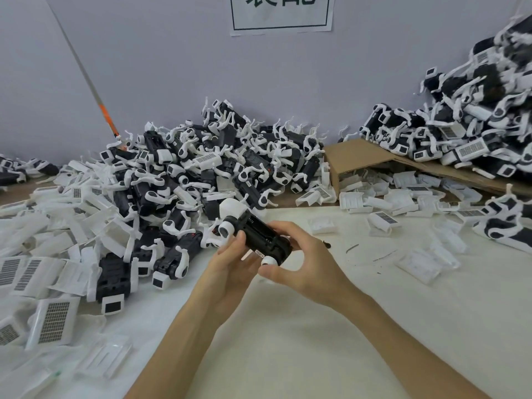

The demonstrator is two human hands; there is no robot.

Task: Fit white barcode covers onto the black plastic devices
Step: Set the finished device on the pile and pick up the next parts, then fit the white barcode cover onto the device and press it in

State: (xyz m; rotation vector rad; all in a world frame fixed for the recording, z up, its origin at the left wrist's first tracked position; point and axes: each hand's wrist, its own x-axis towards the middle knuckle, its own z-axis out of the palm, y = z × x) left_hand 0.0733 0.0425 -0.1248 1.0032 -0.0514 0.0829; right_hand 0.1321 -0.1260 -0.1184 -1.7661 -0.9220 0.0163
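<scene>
The left hand (230, 262) and the right hand (300, 260) both grip one black device (260, 239), fingers curled round its sides. They hold it tilted just above the bench (288, 326), with its dark open face turned up. No white cover seems to sit on that face, so the step in hand looks like checking or turning a bare unit before capping it.

The next move probably calls for one hand to let go and pick up a cover. One loose cover (322, 224) lies just beyond the right hand, and many more covers (54, 318), with barcode labels showing, lie spread at the left. The cover would then have to be lined up with the open face and pressed home.

Behind the hands rises a heap of devices (218, 165). A cardboard sheet (371, 156) at the right carries another pile (460, 131).
</scene>
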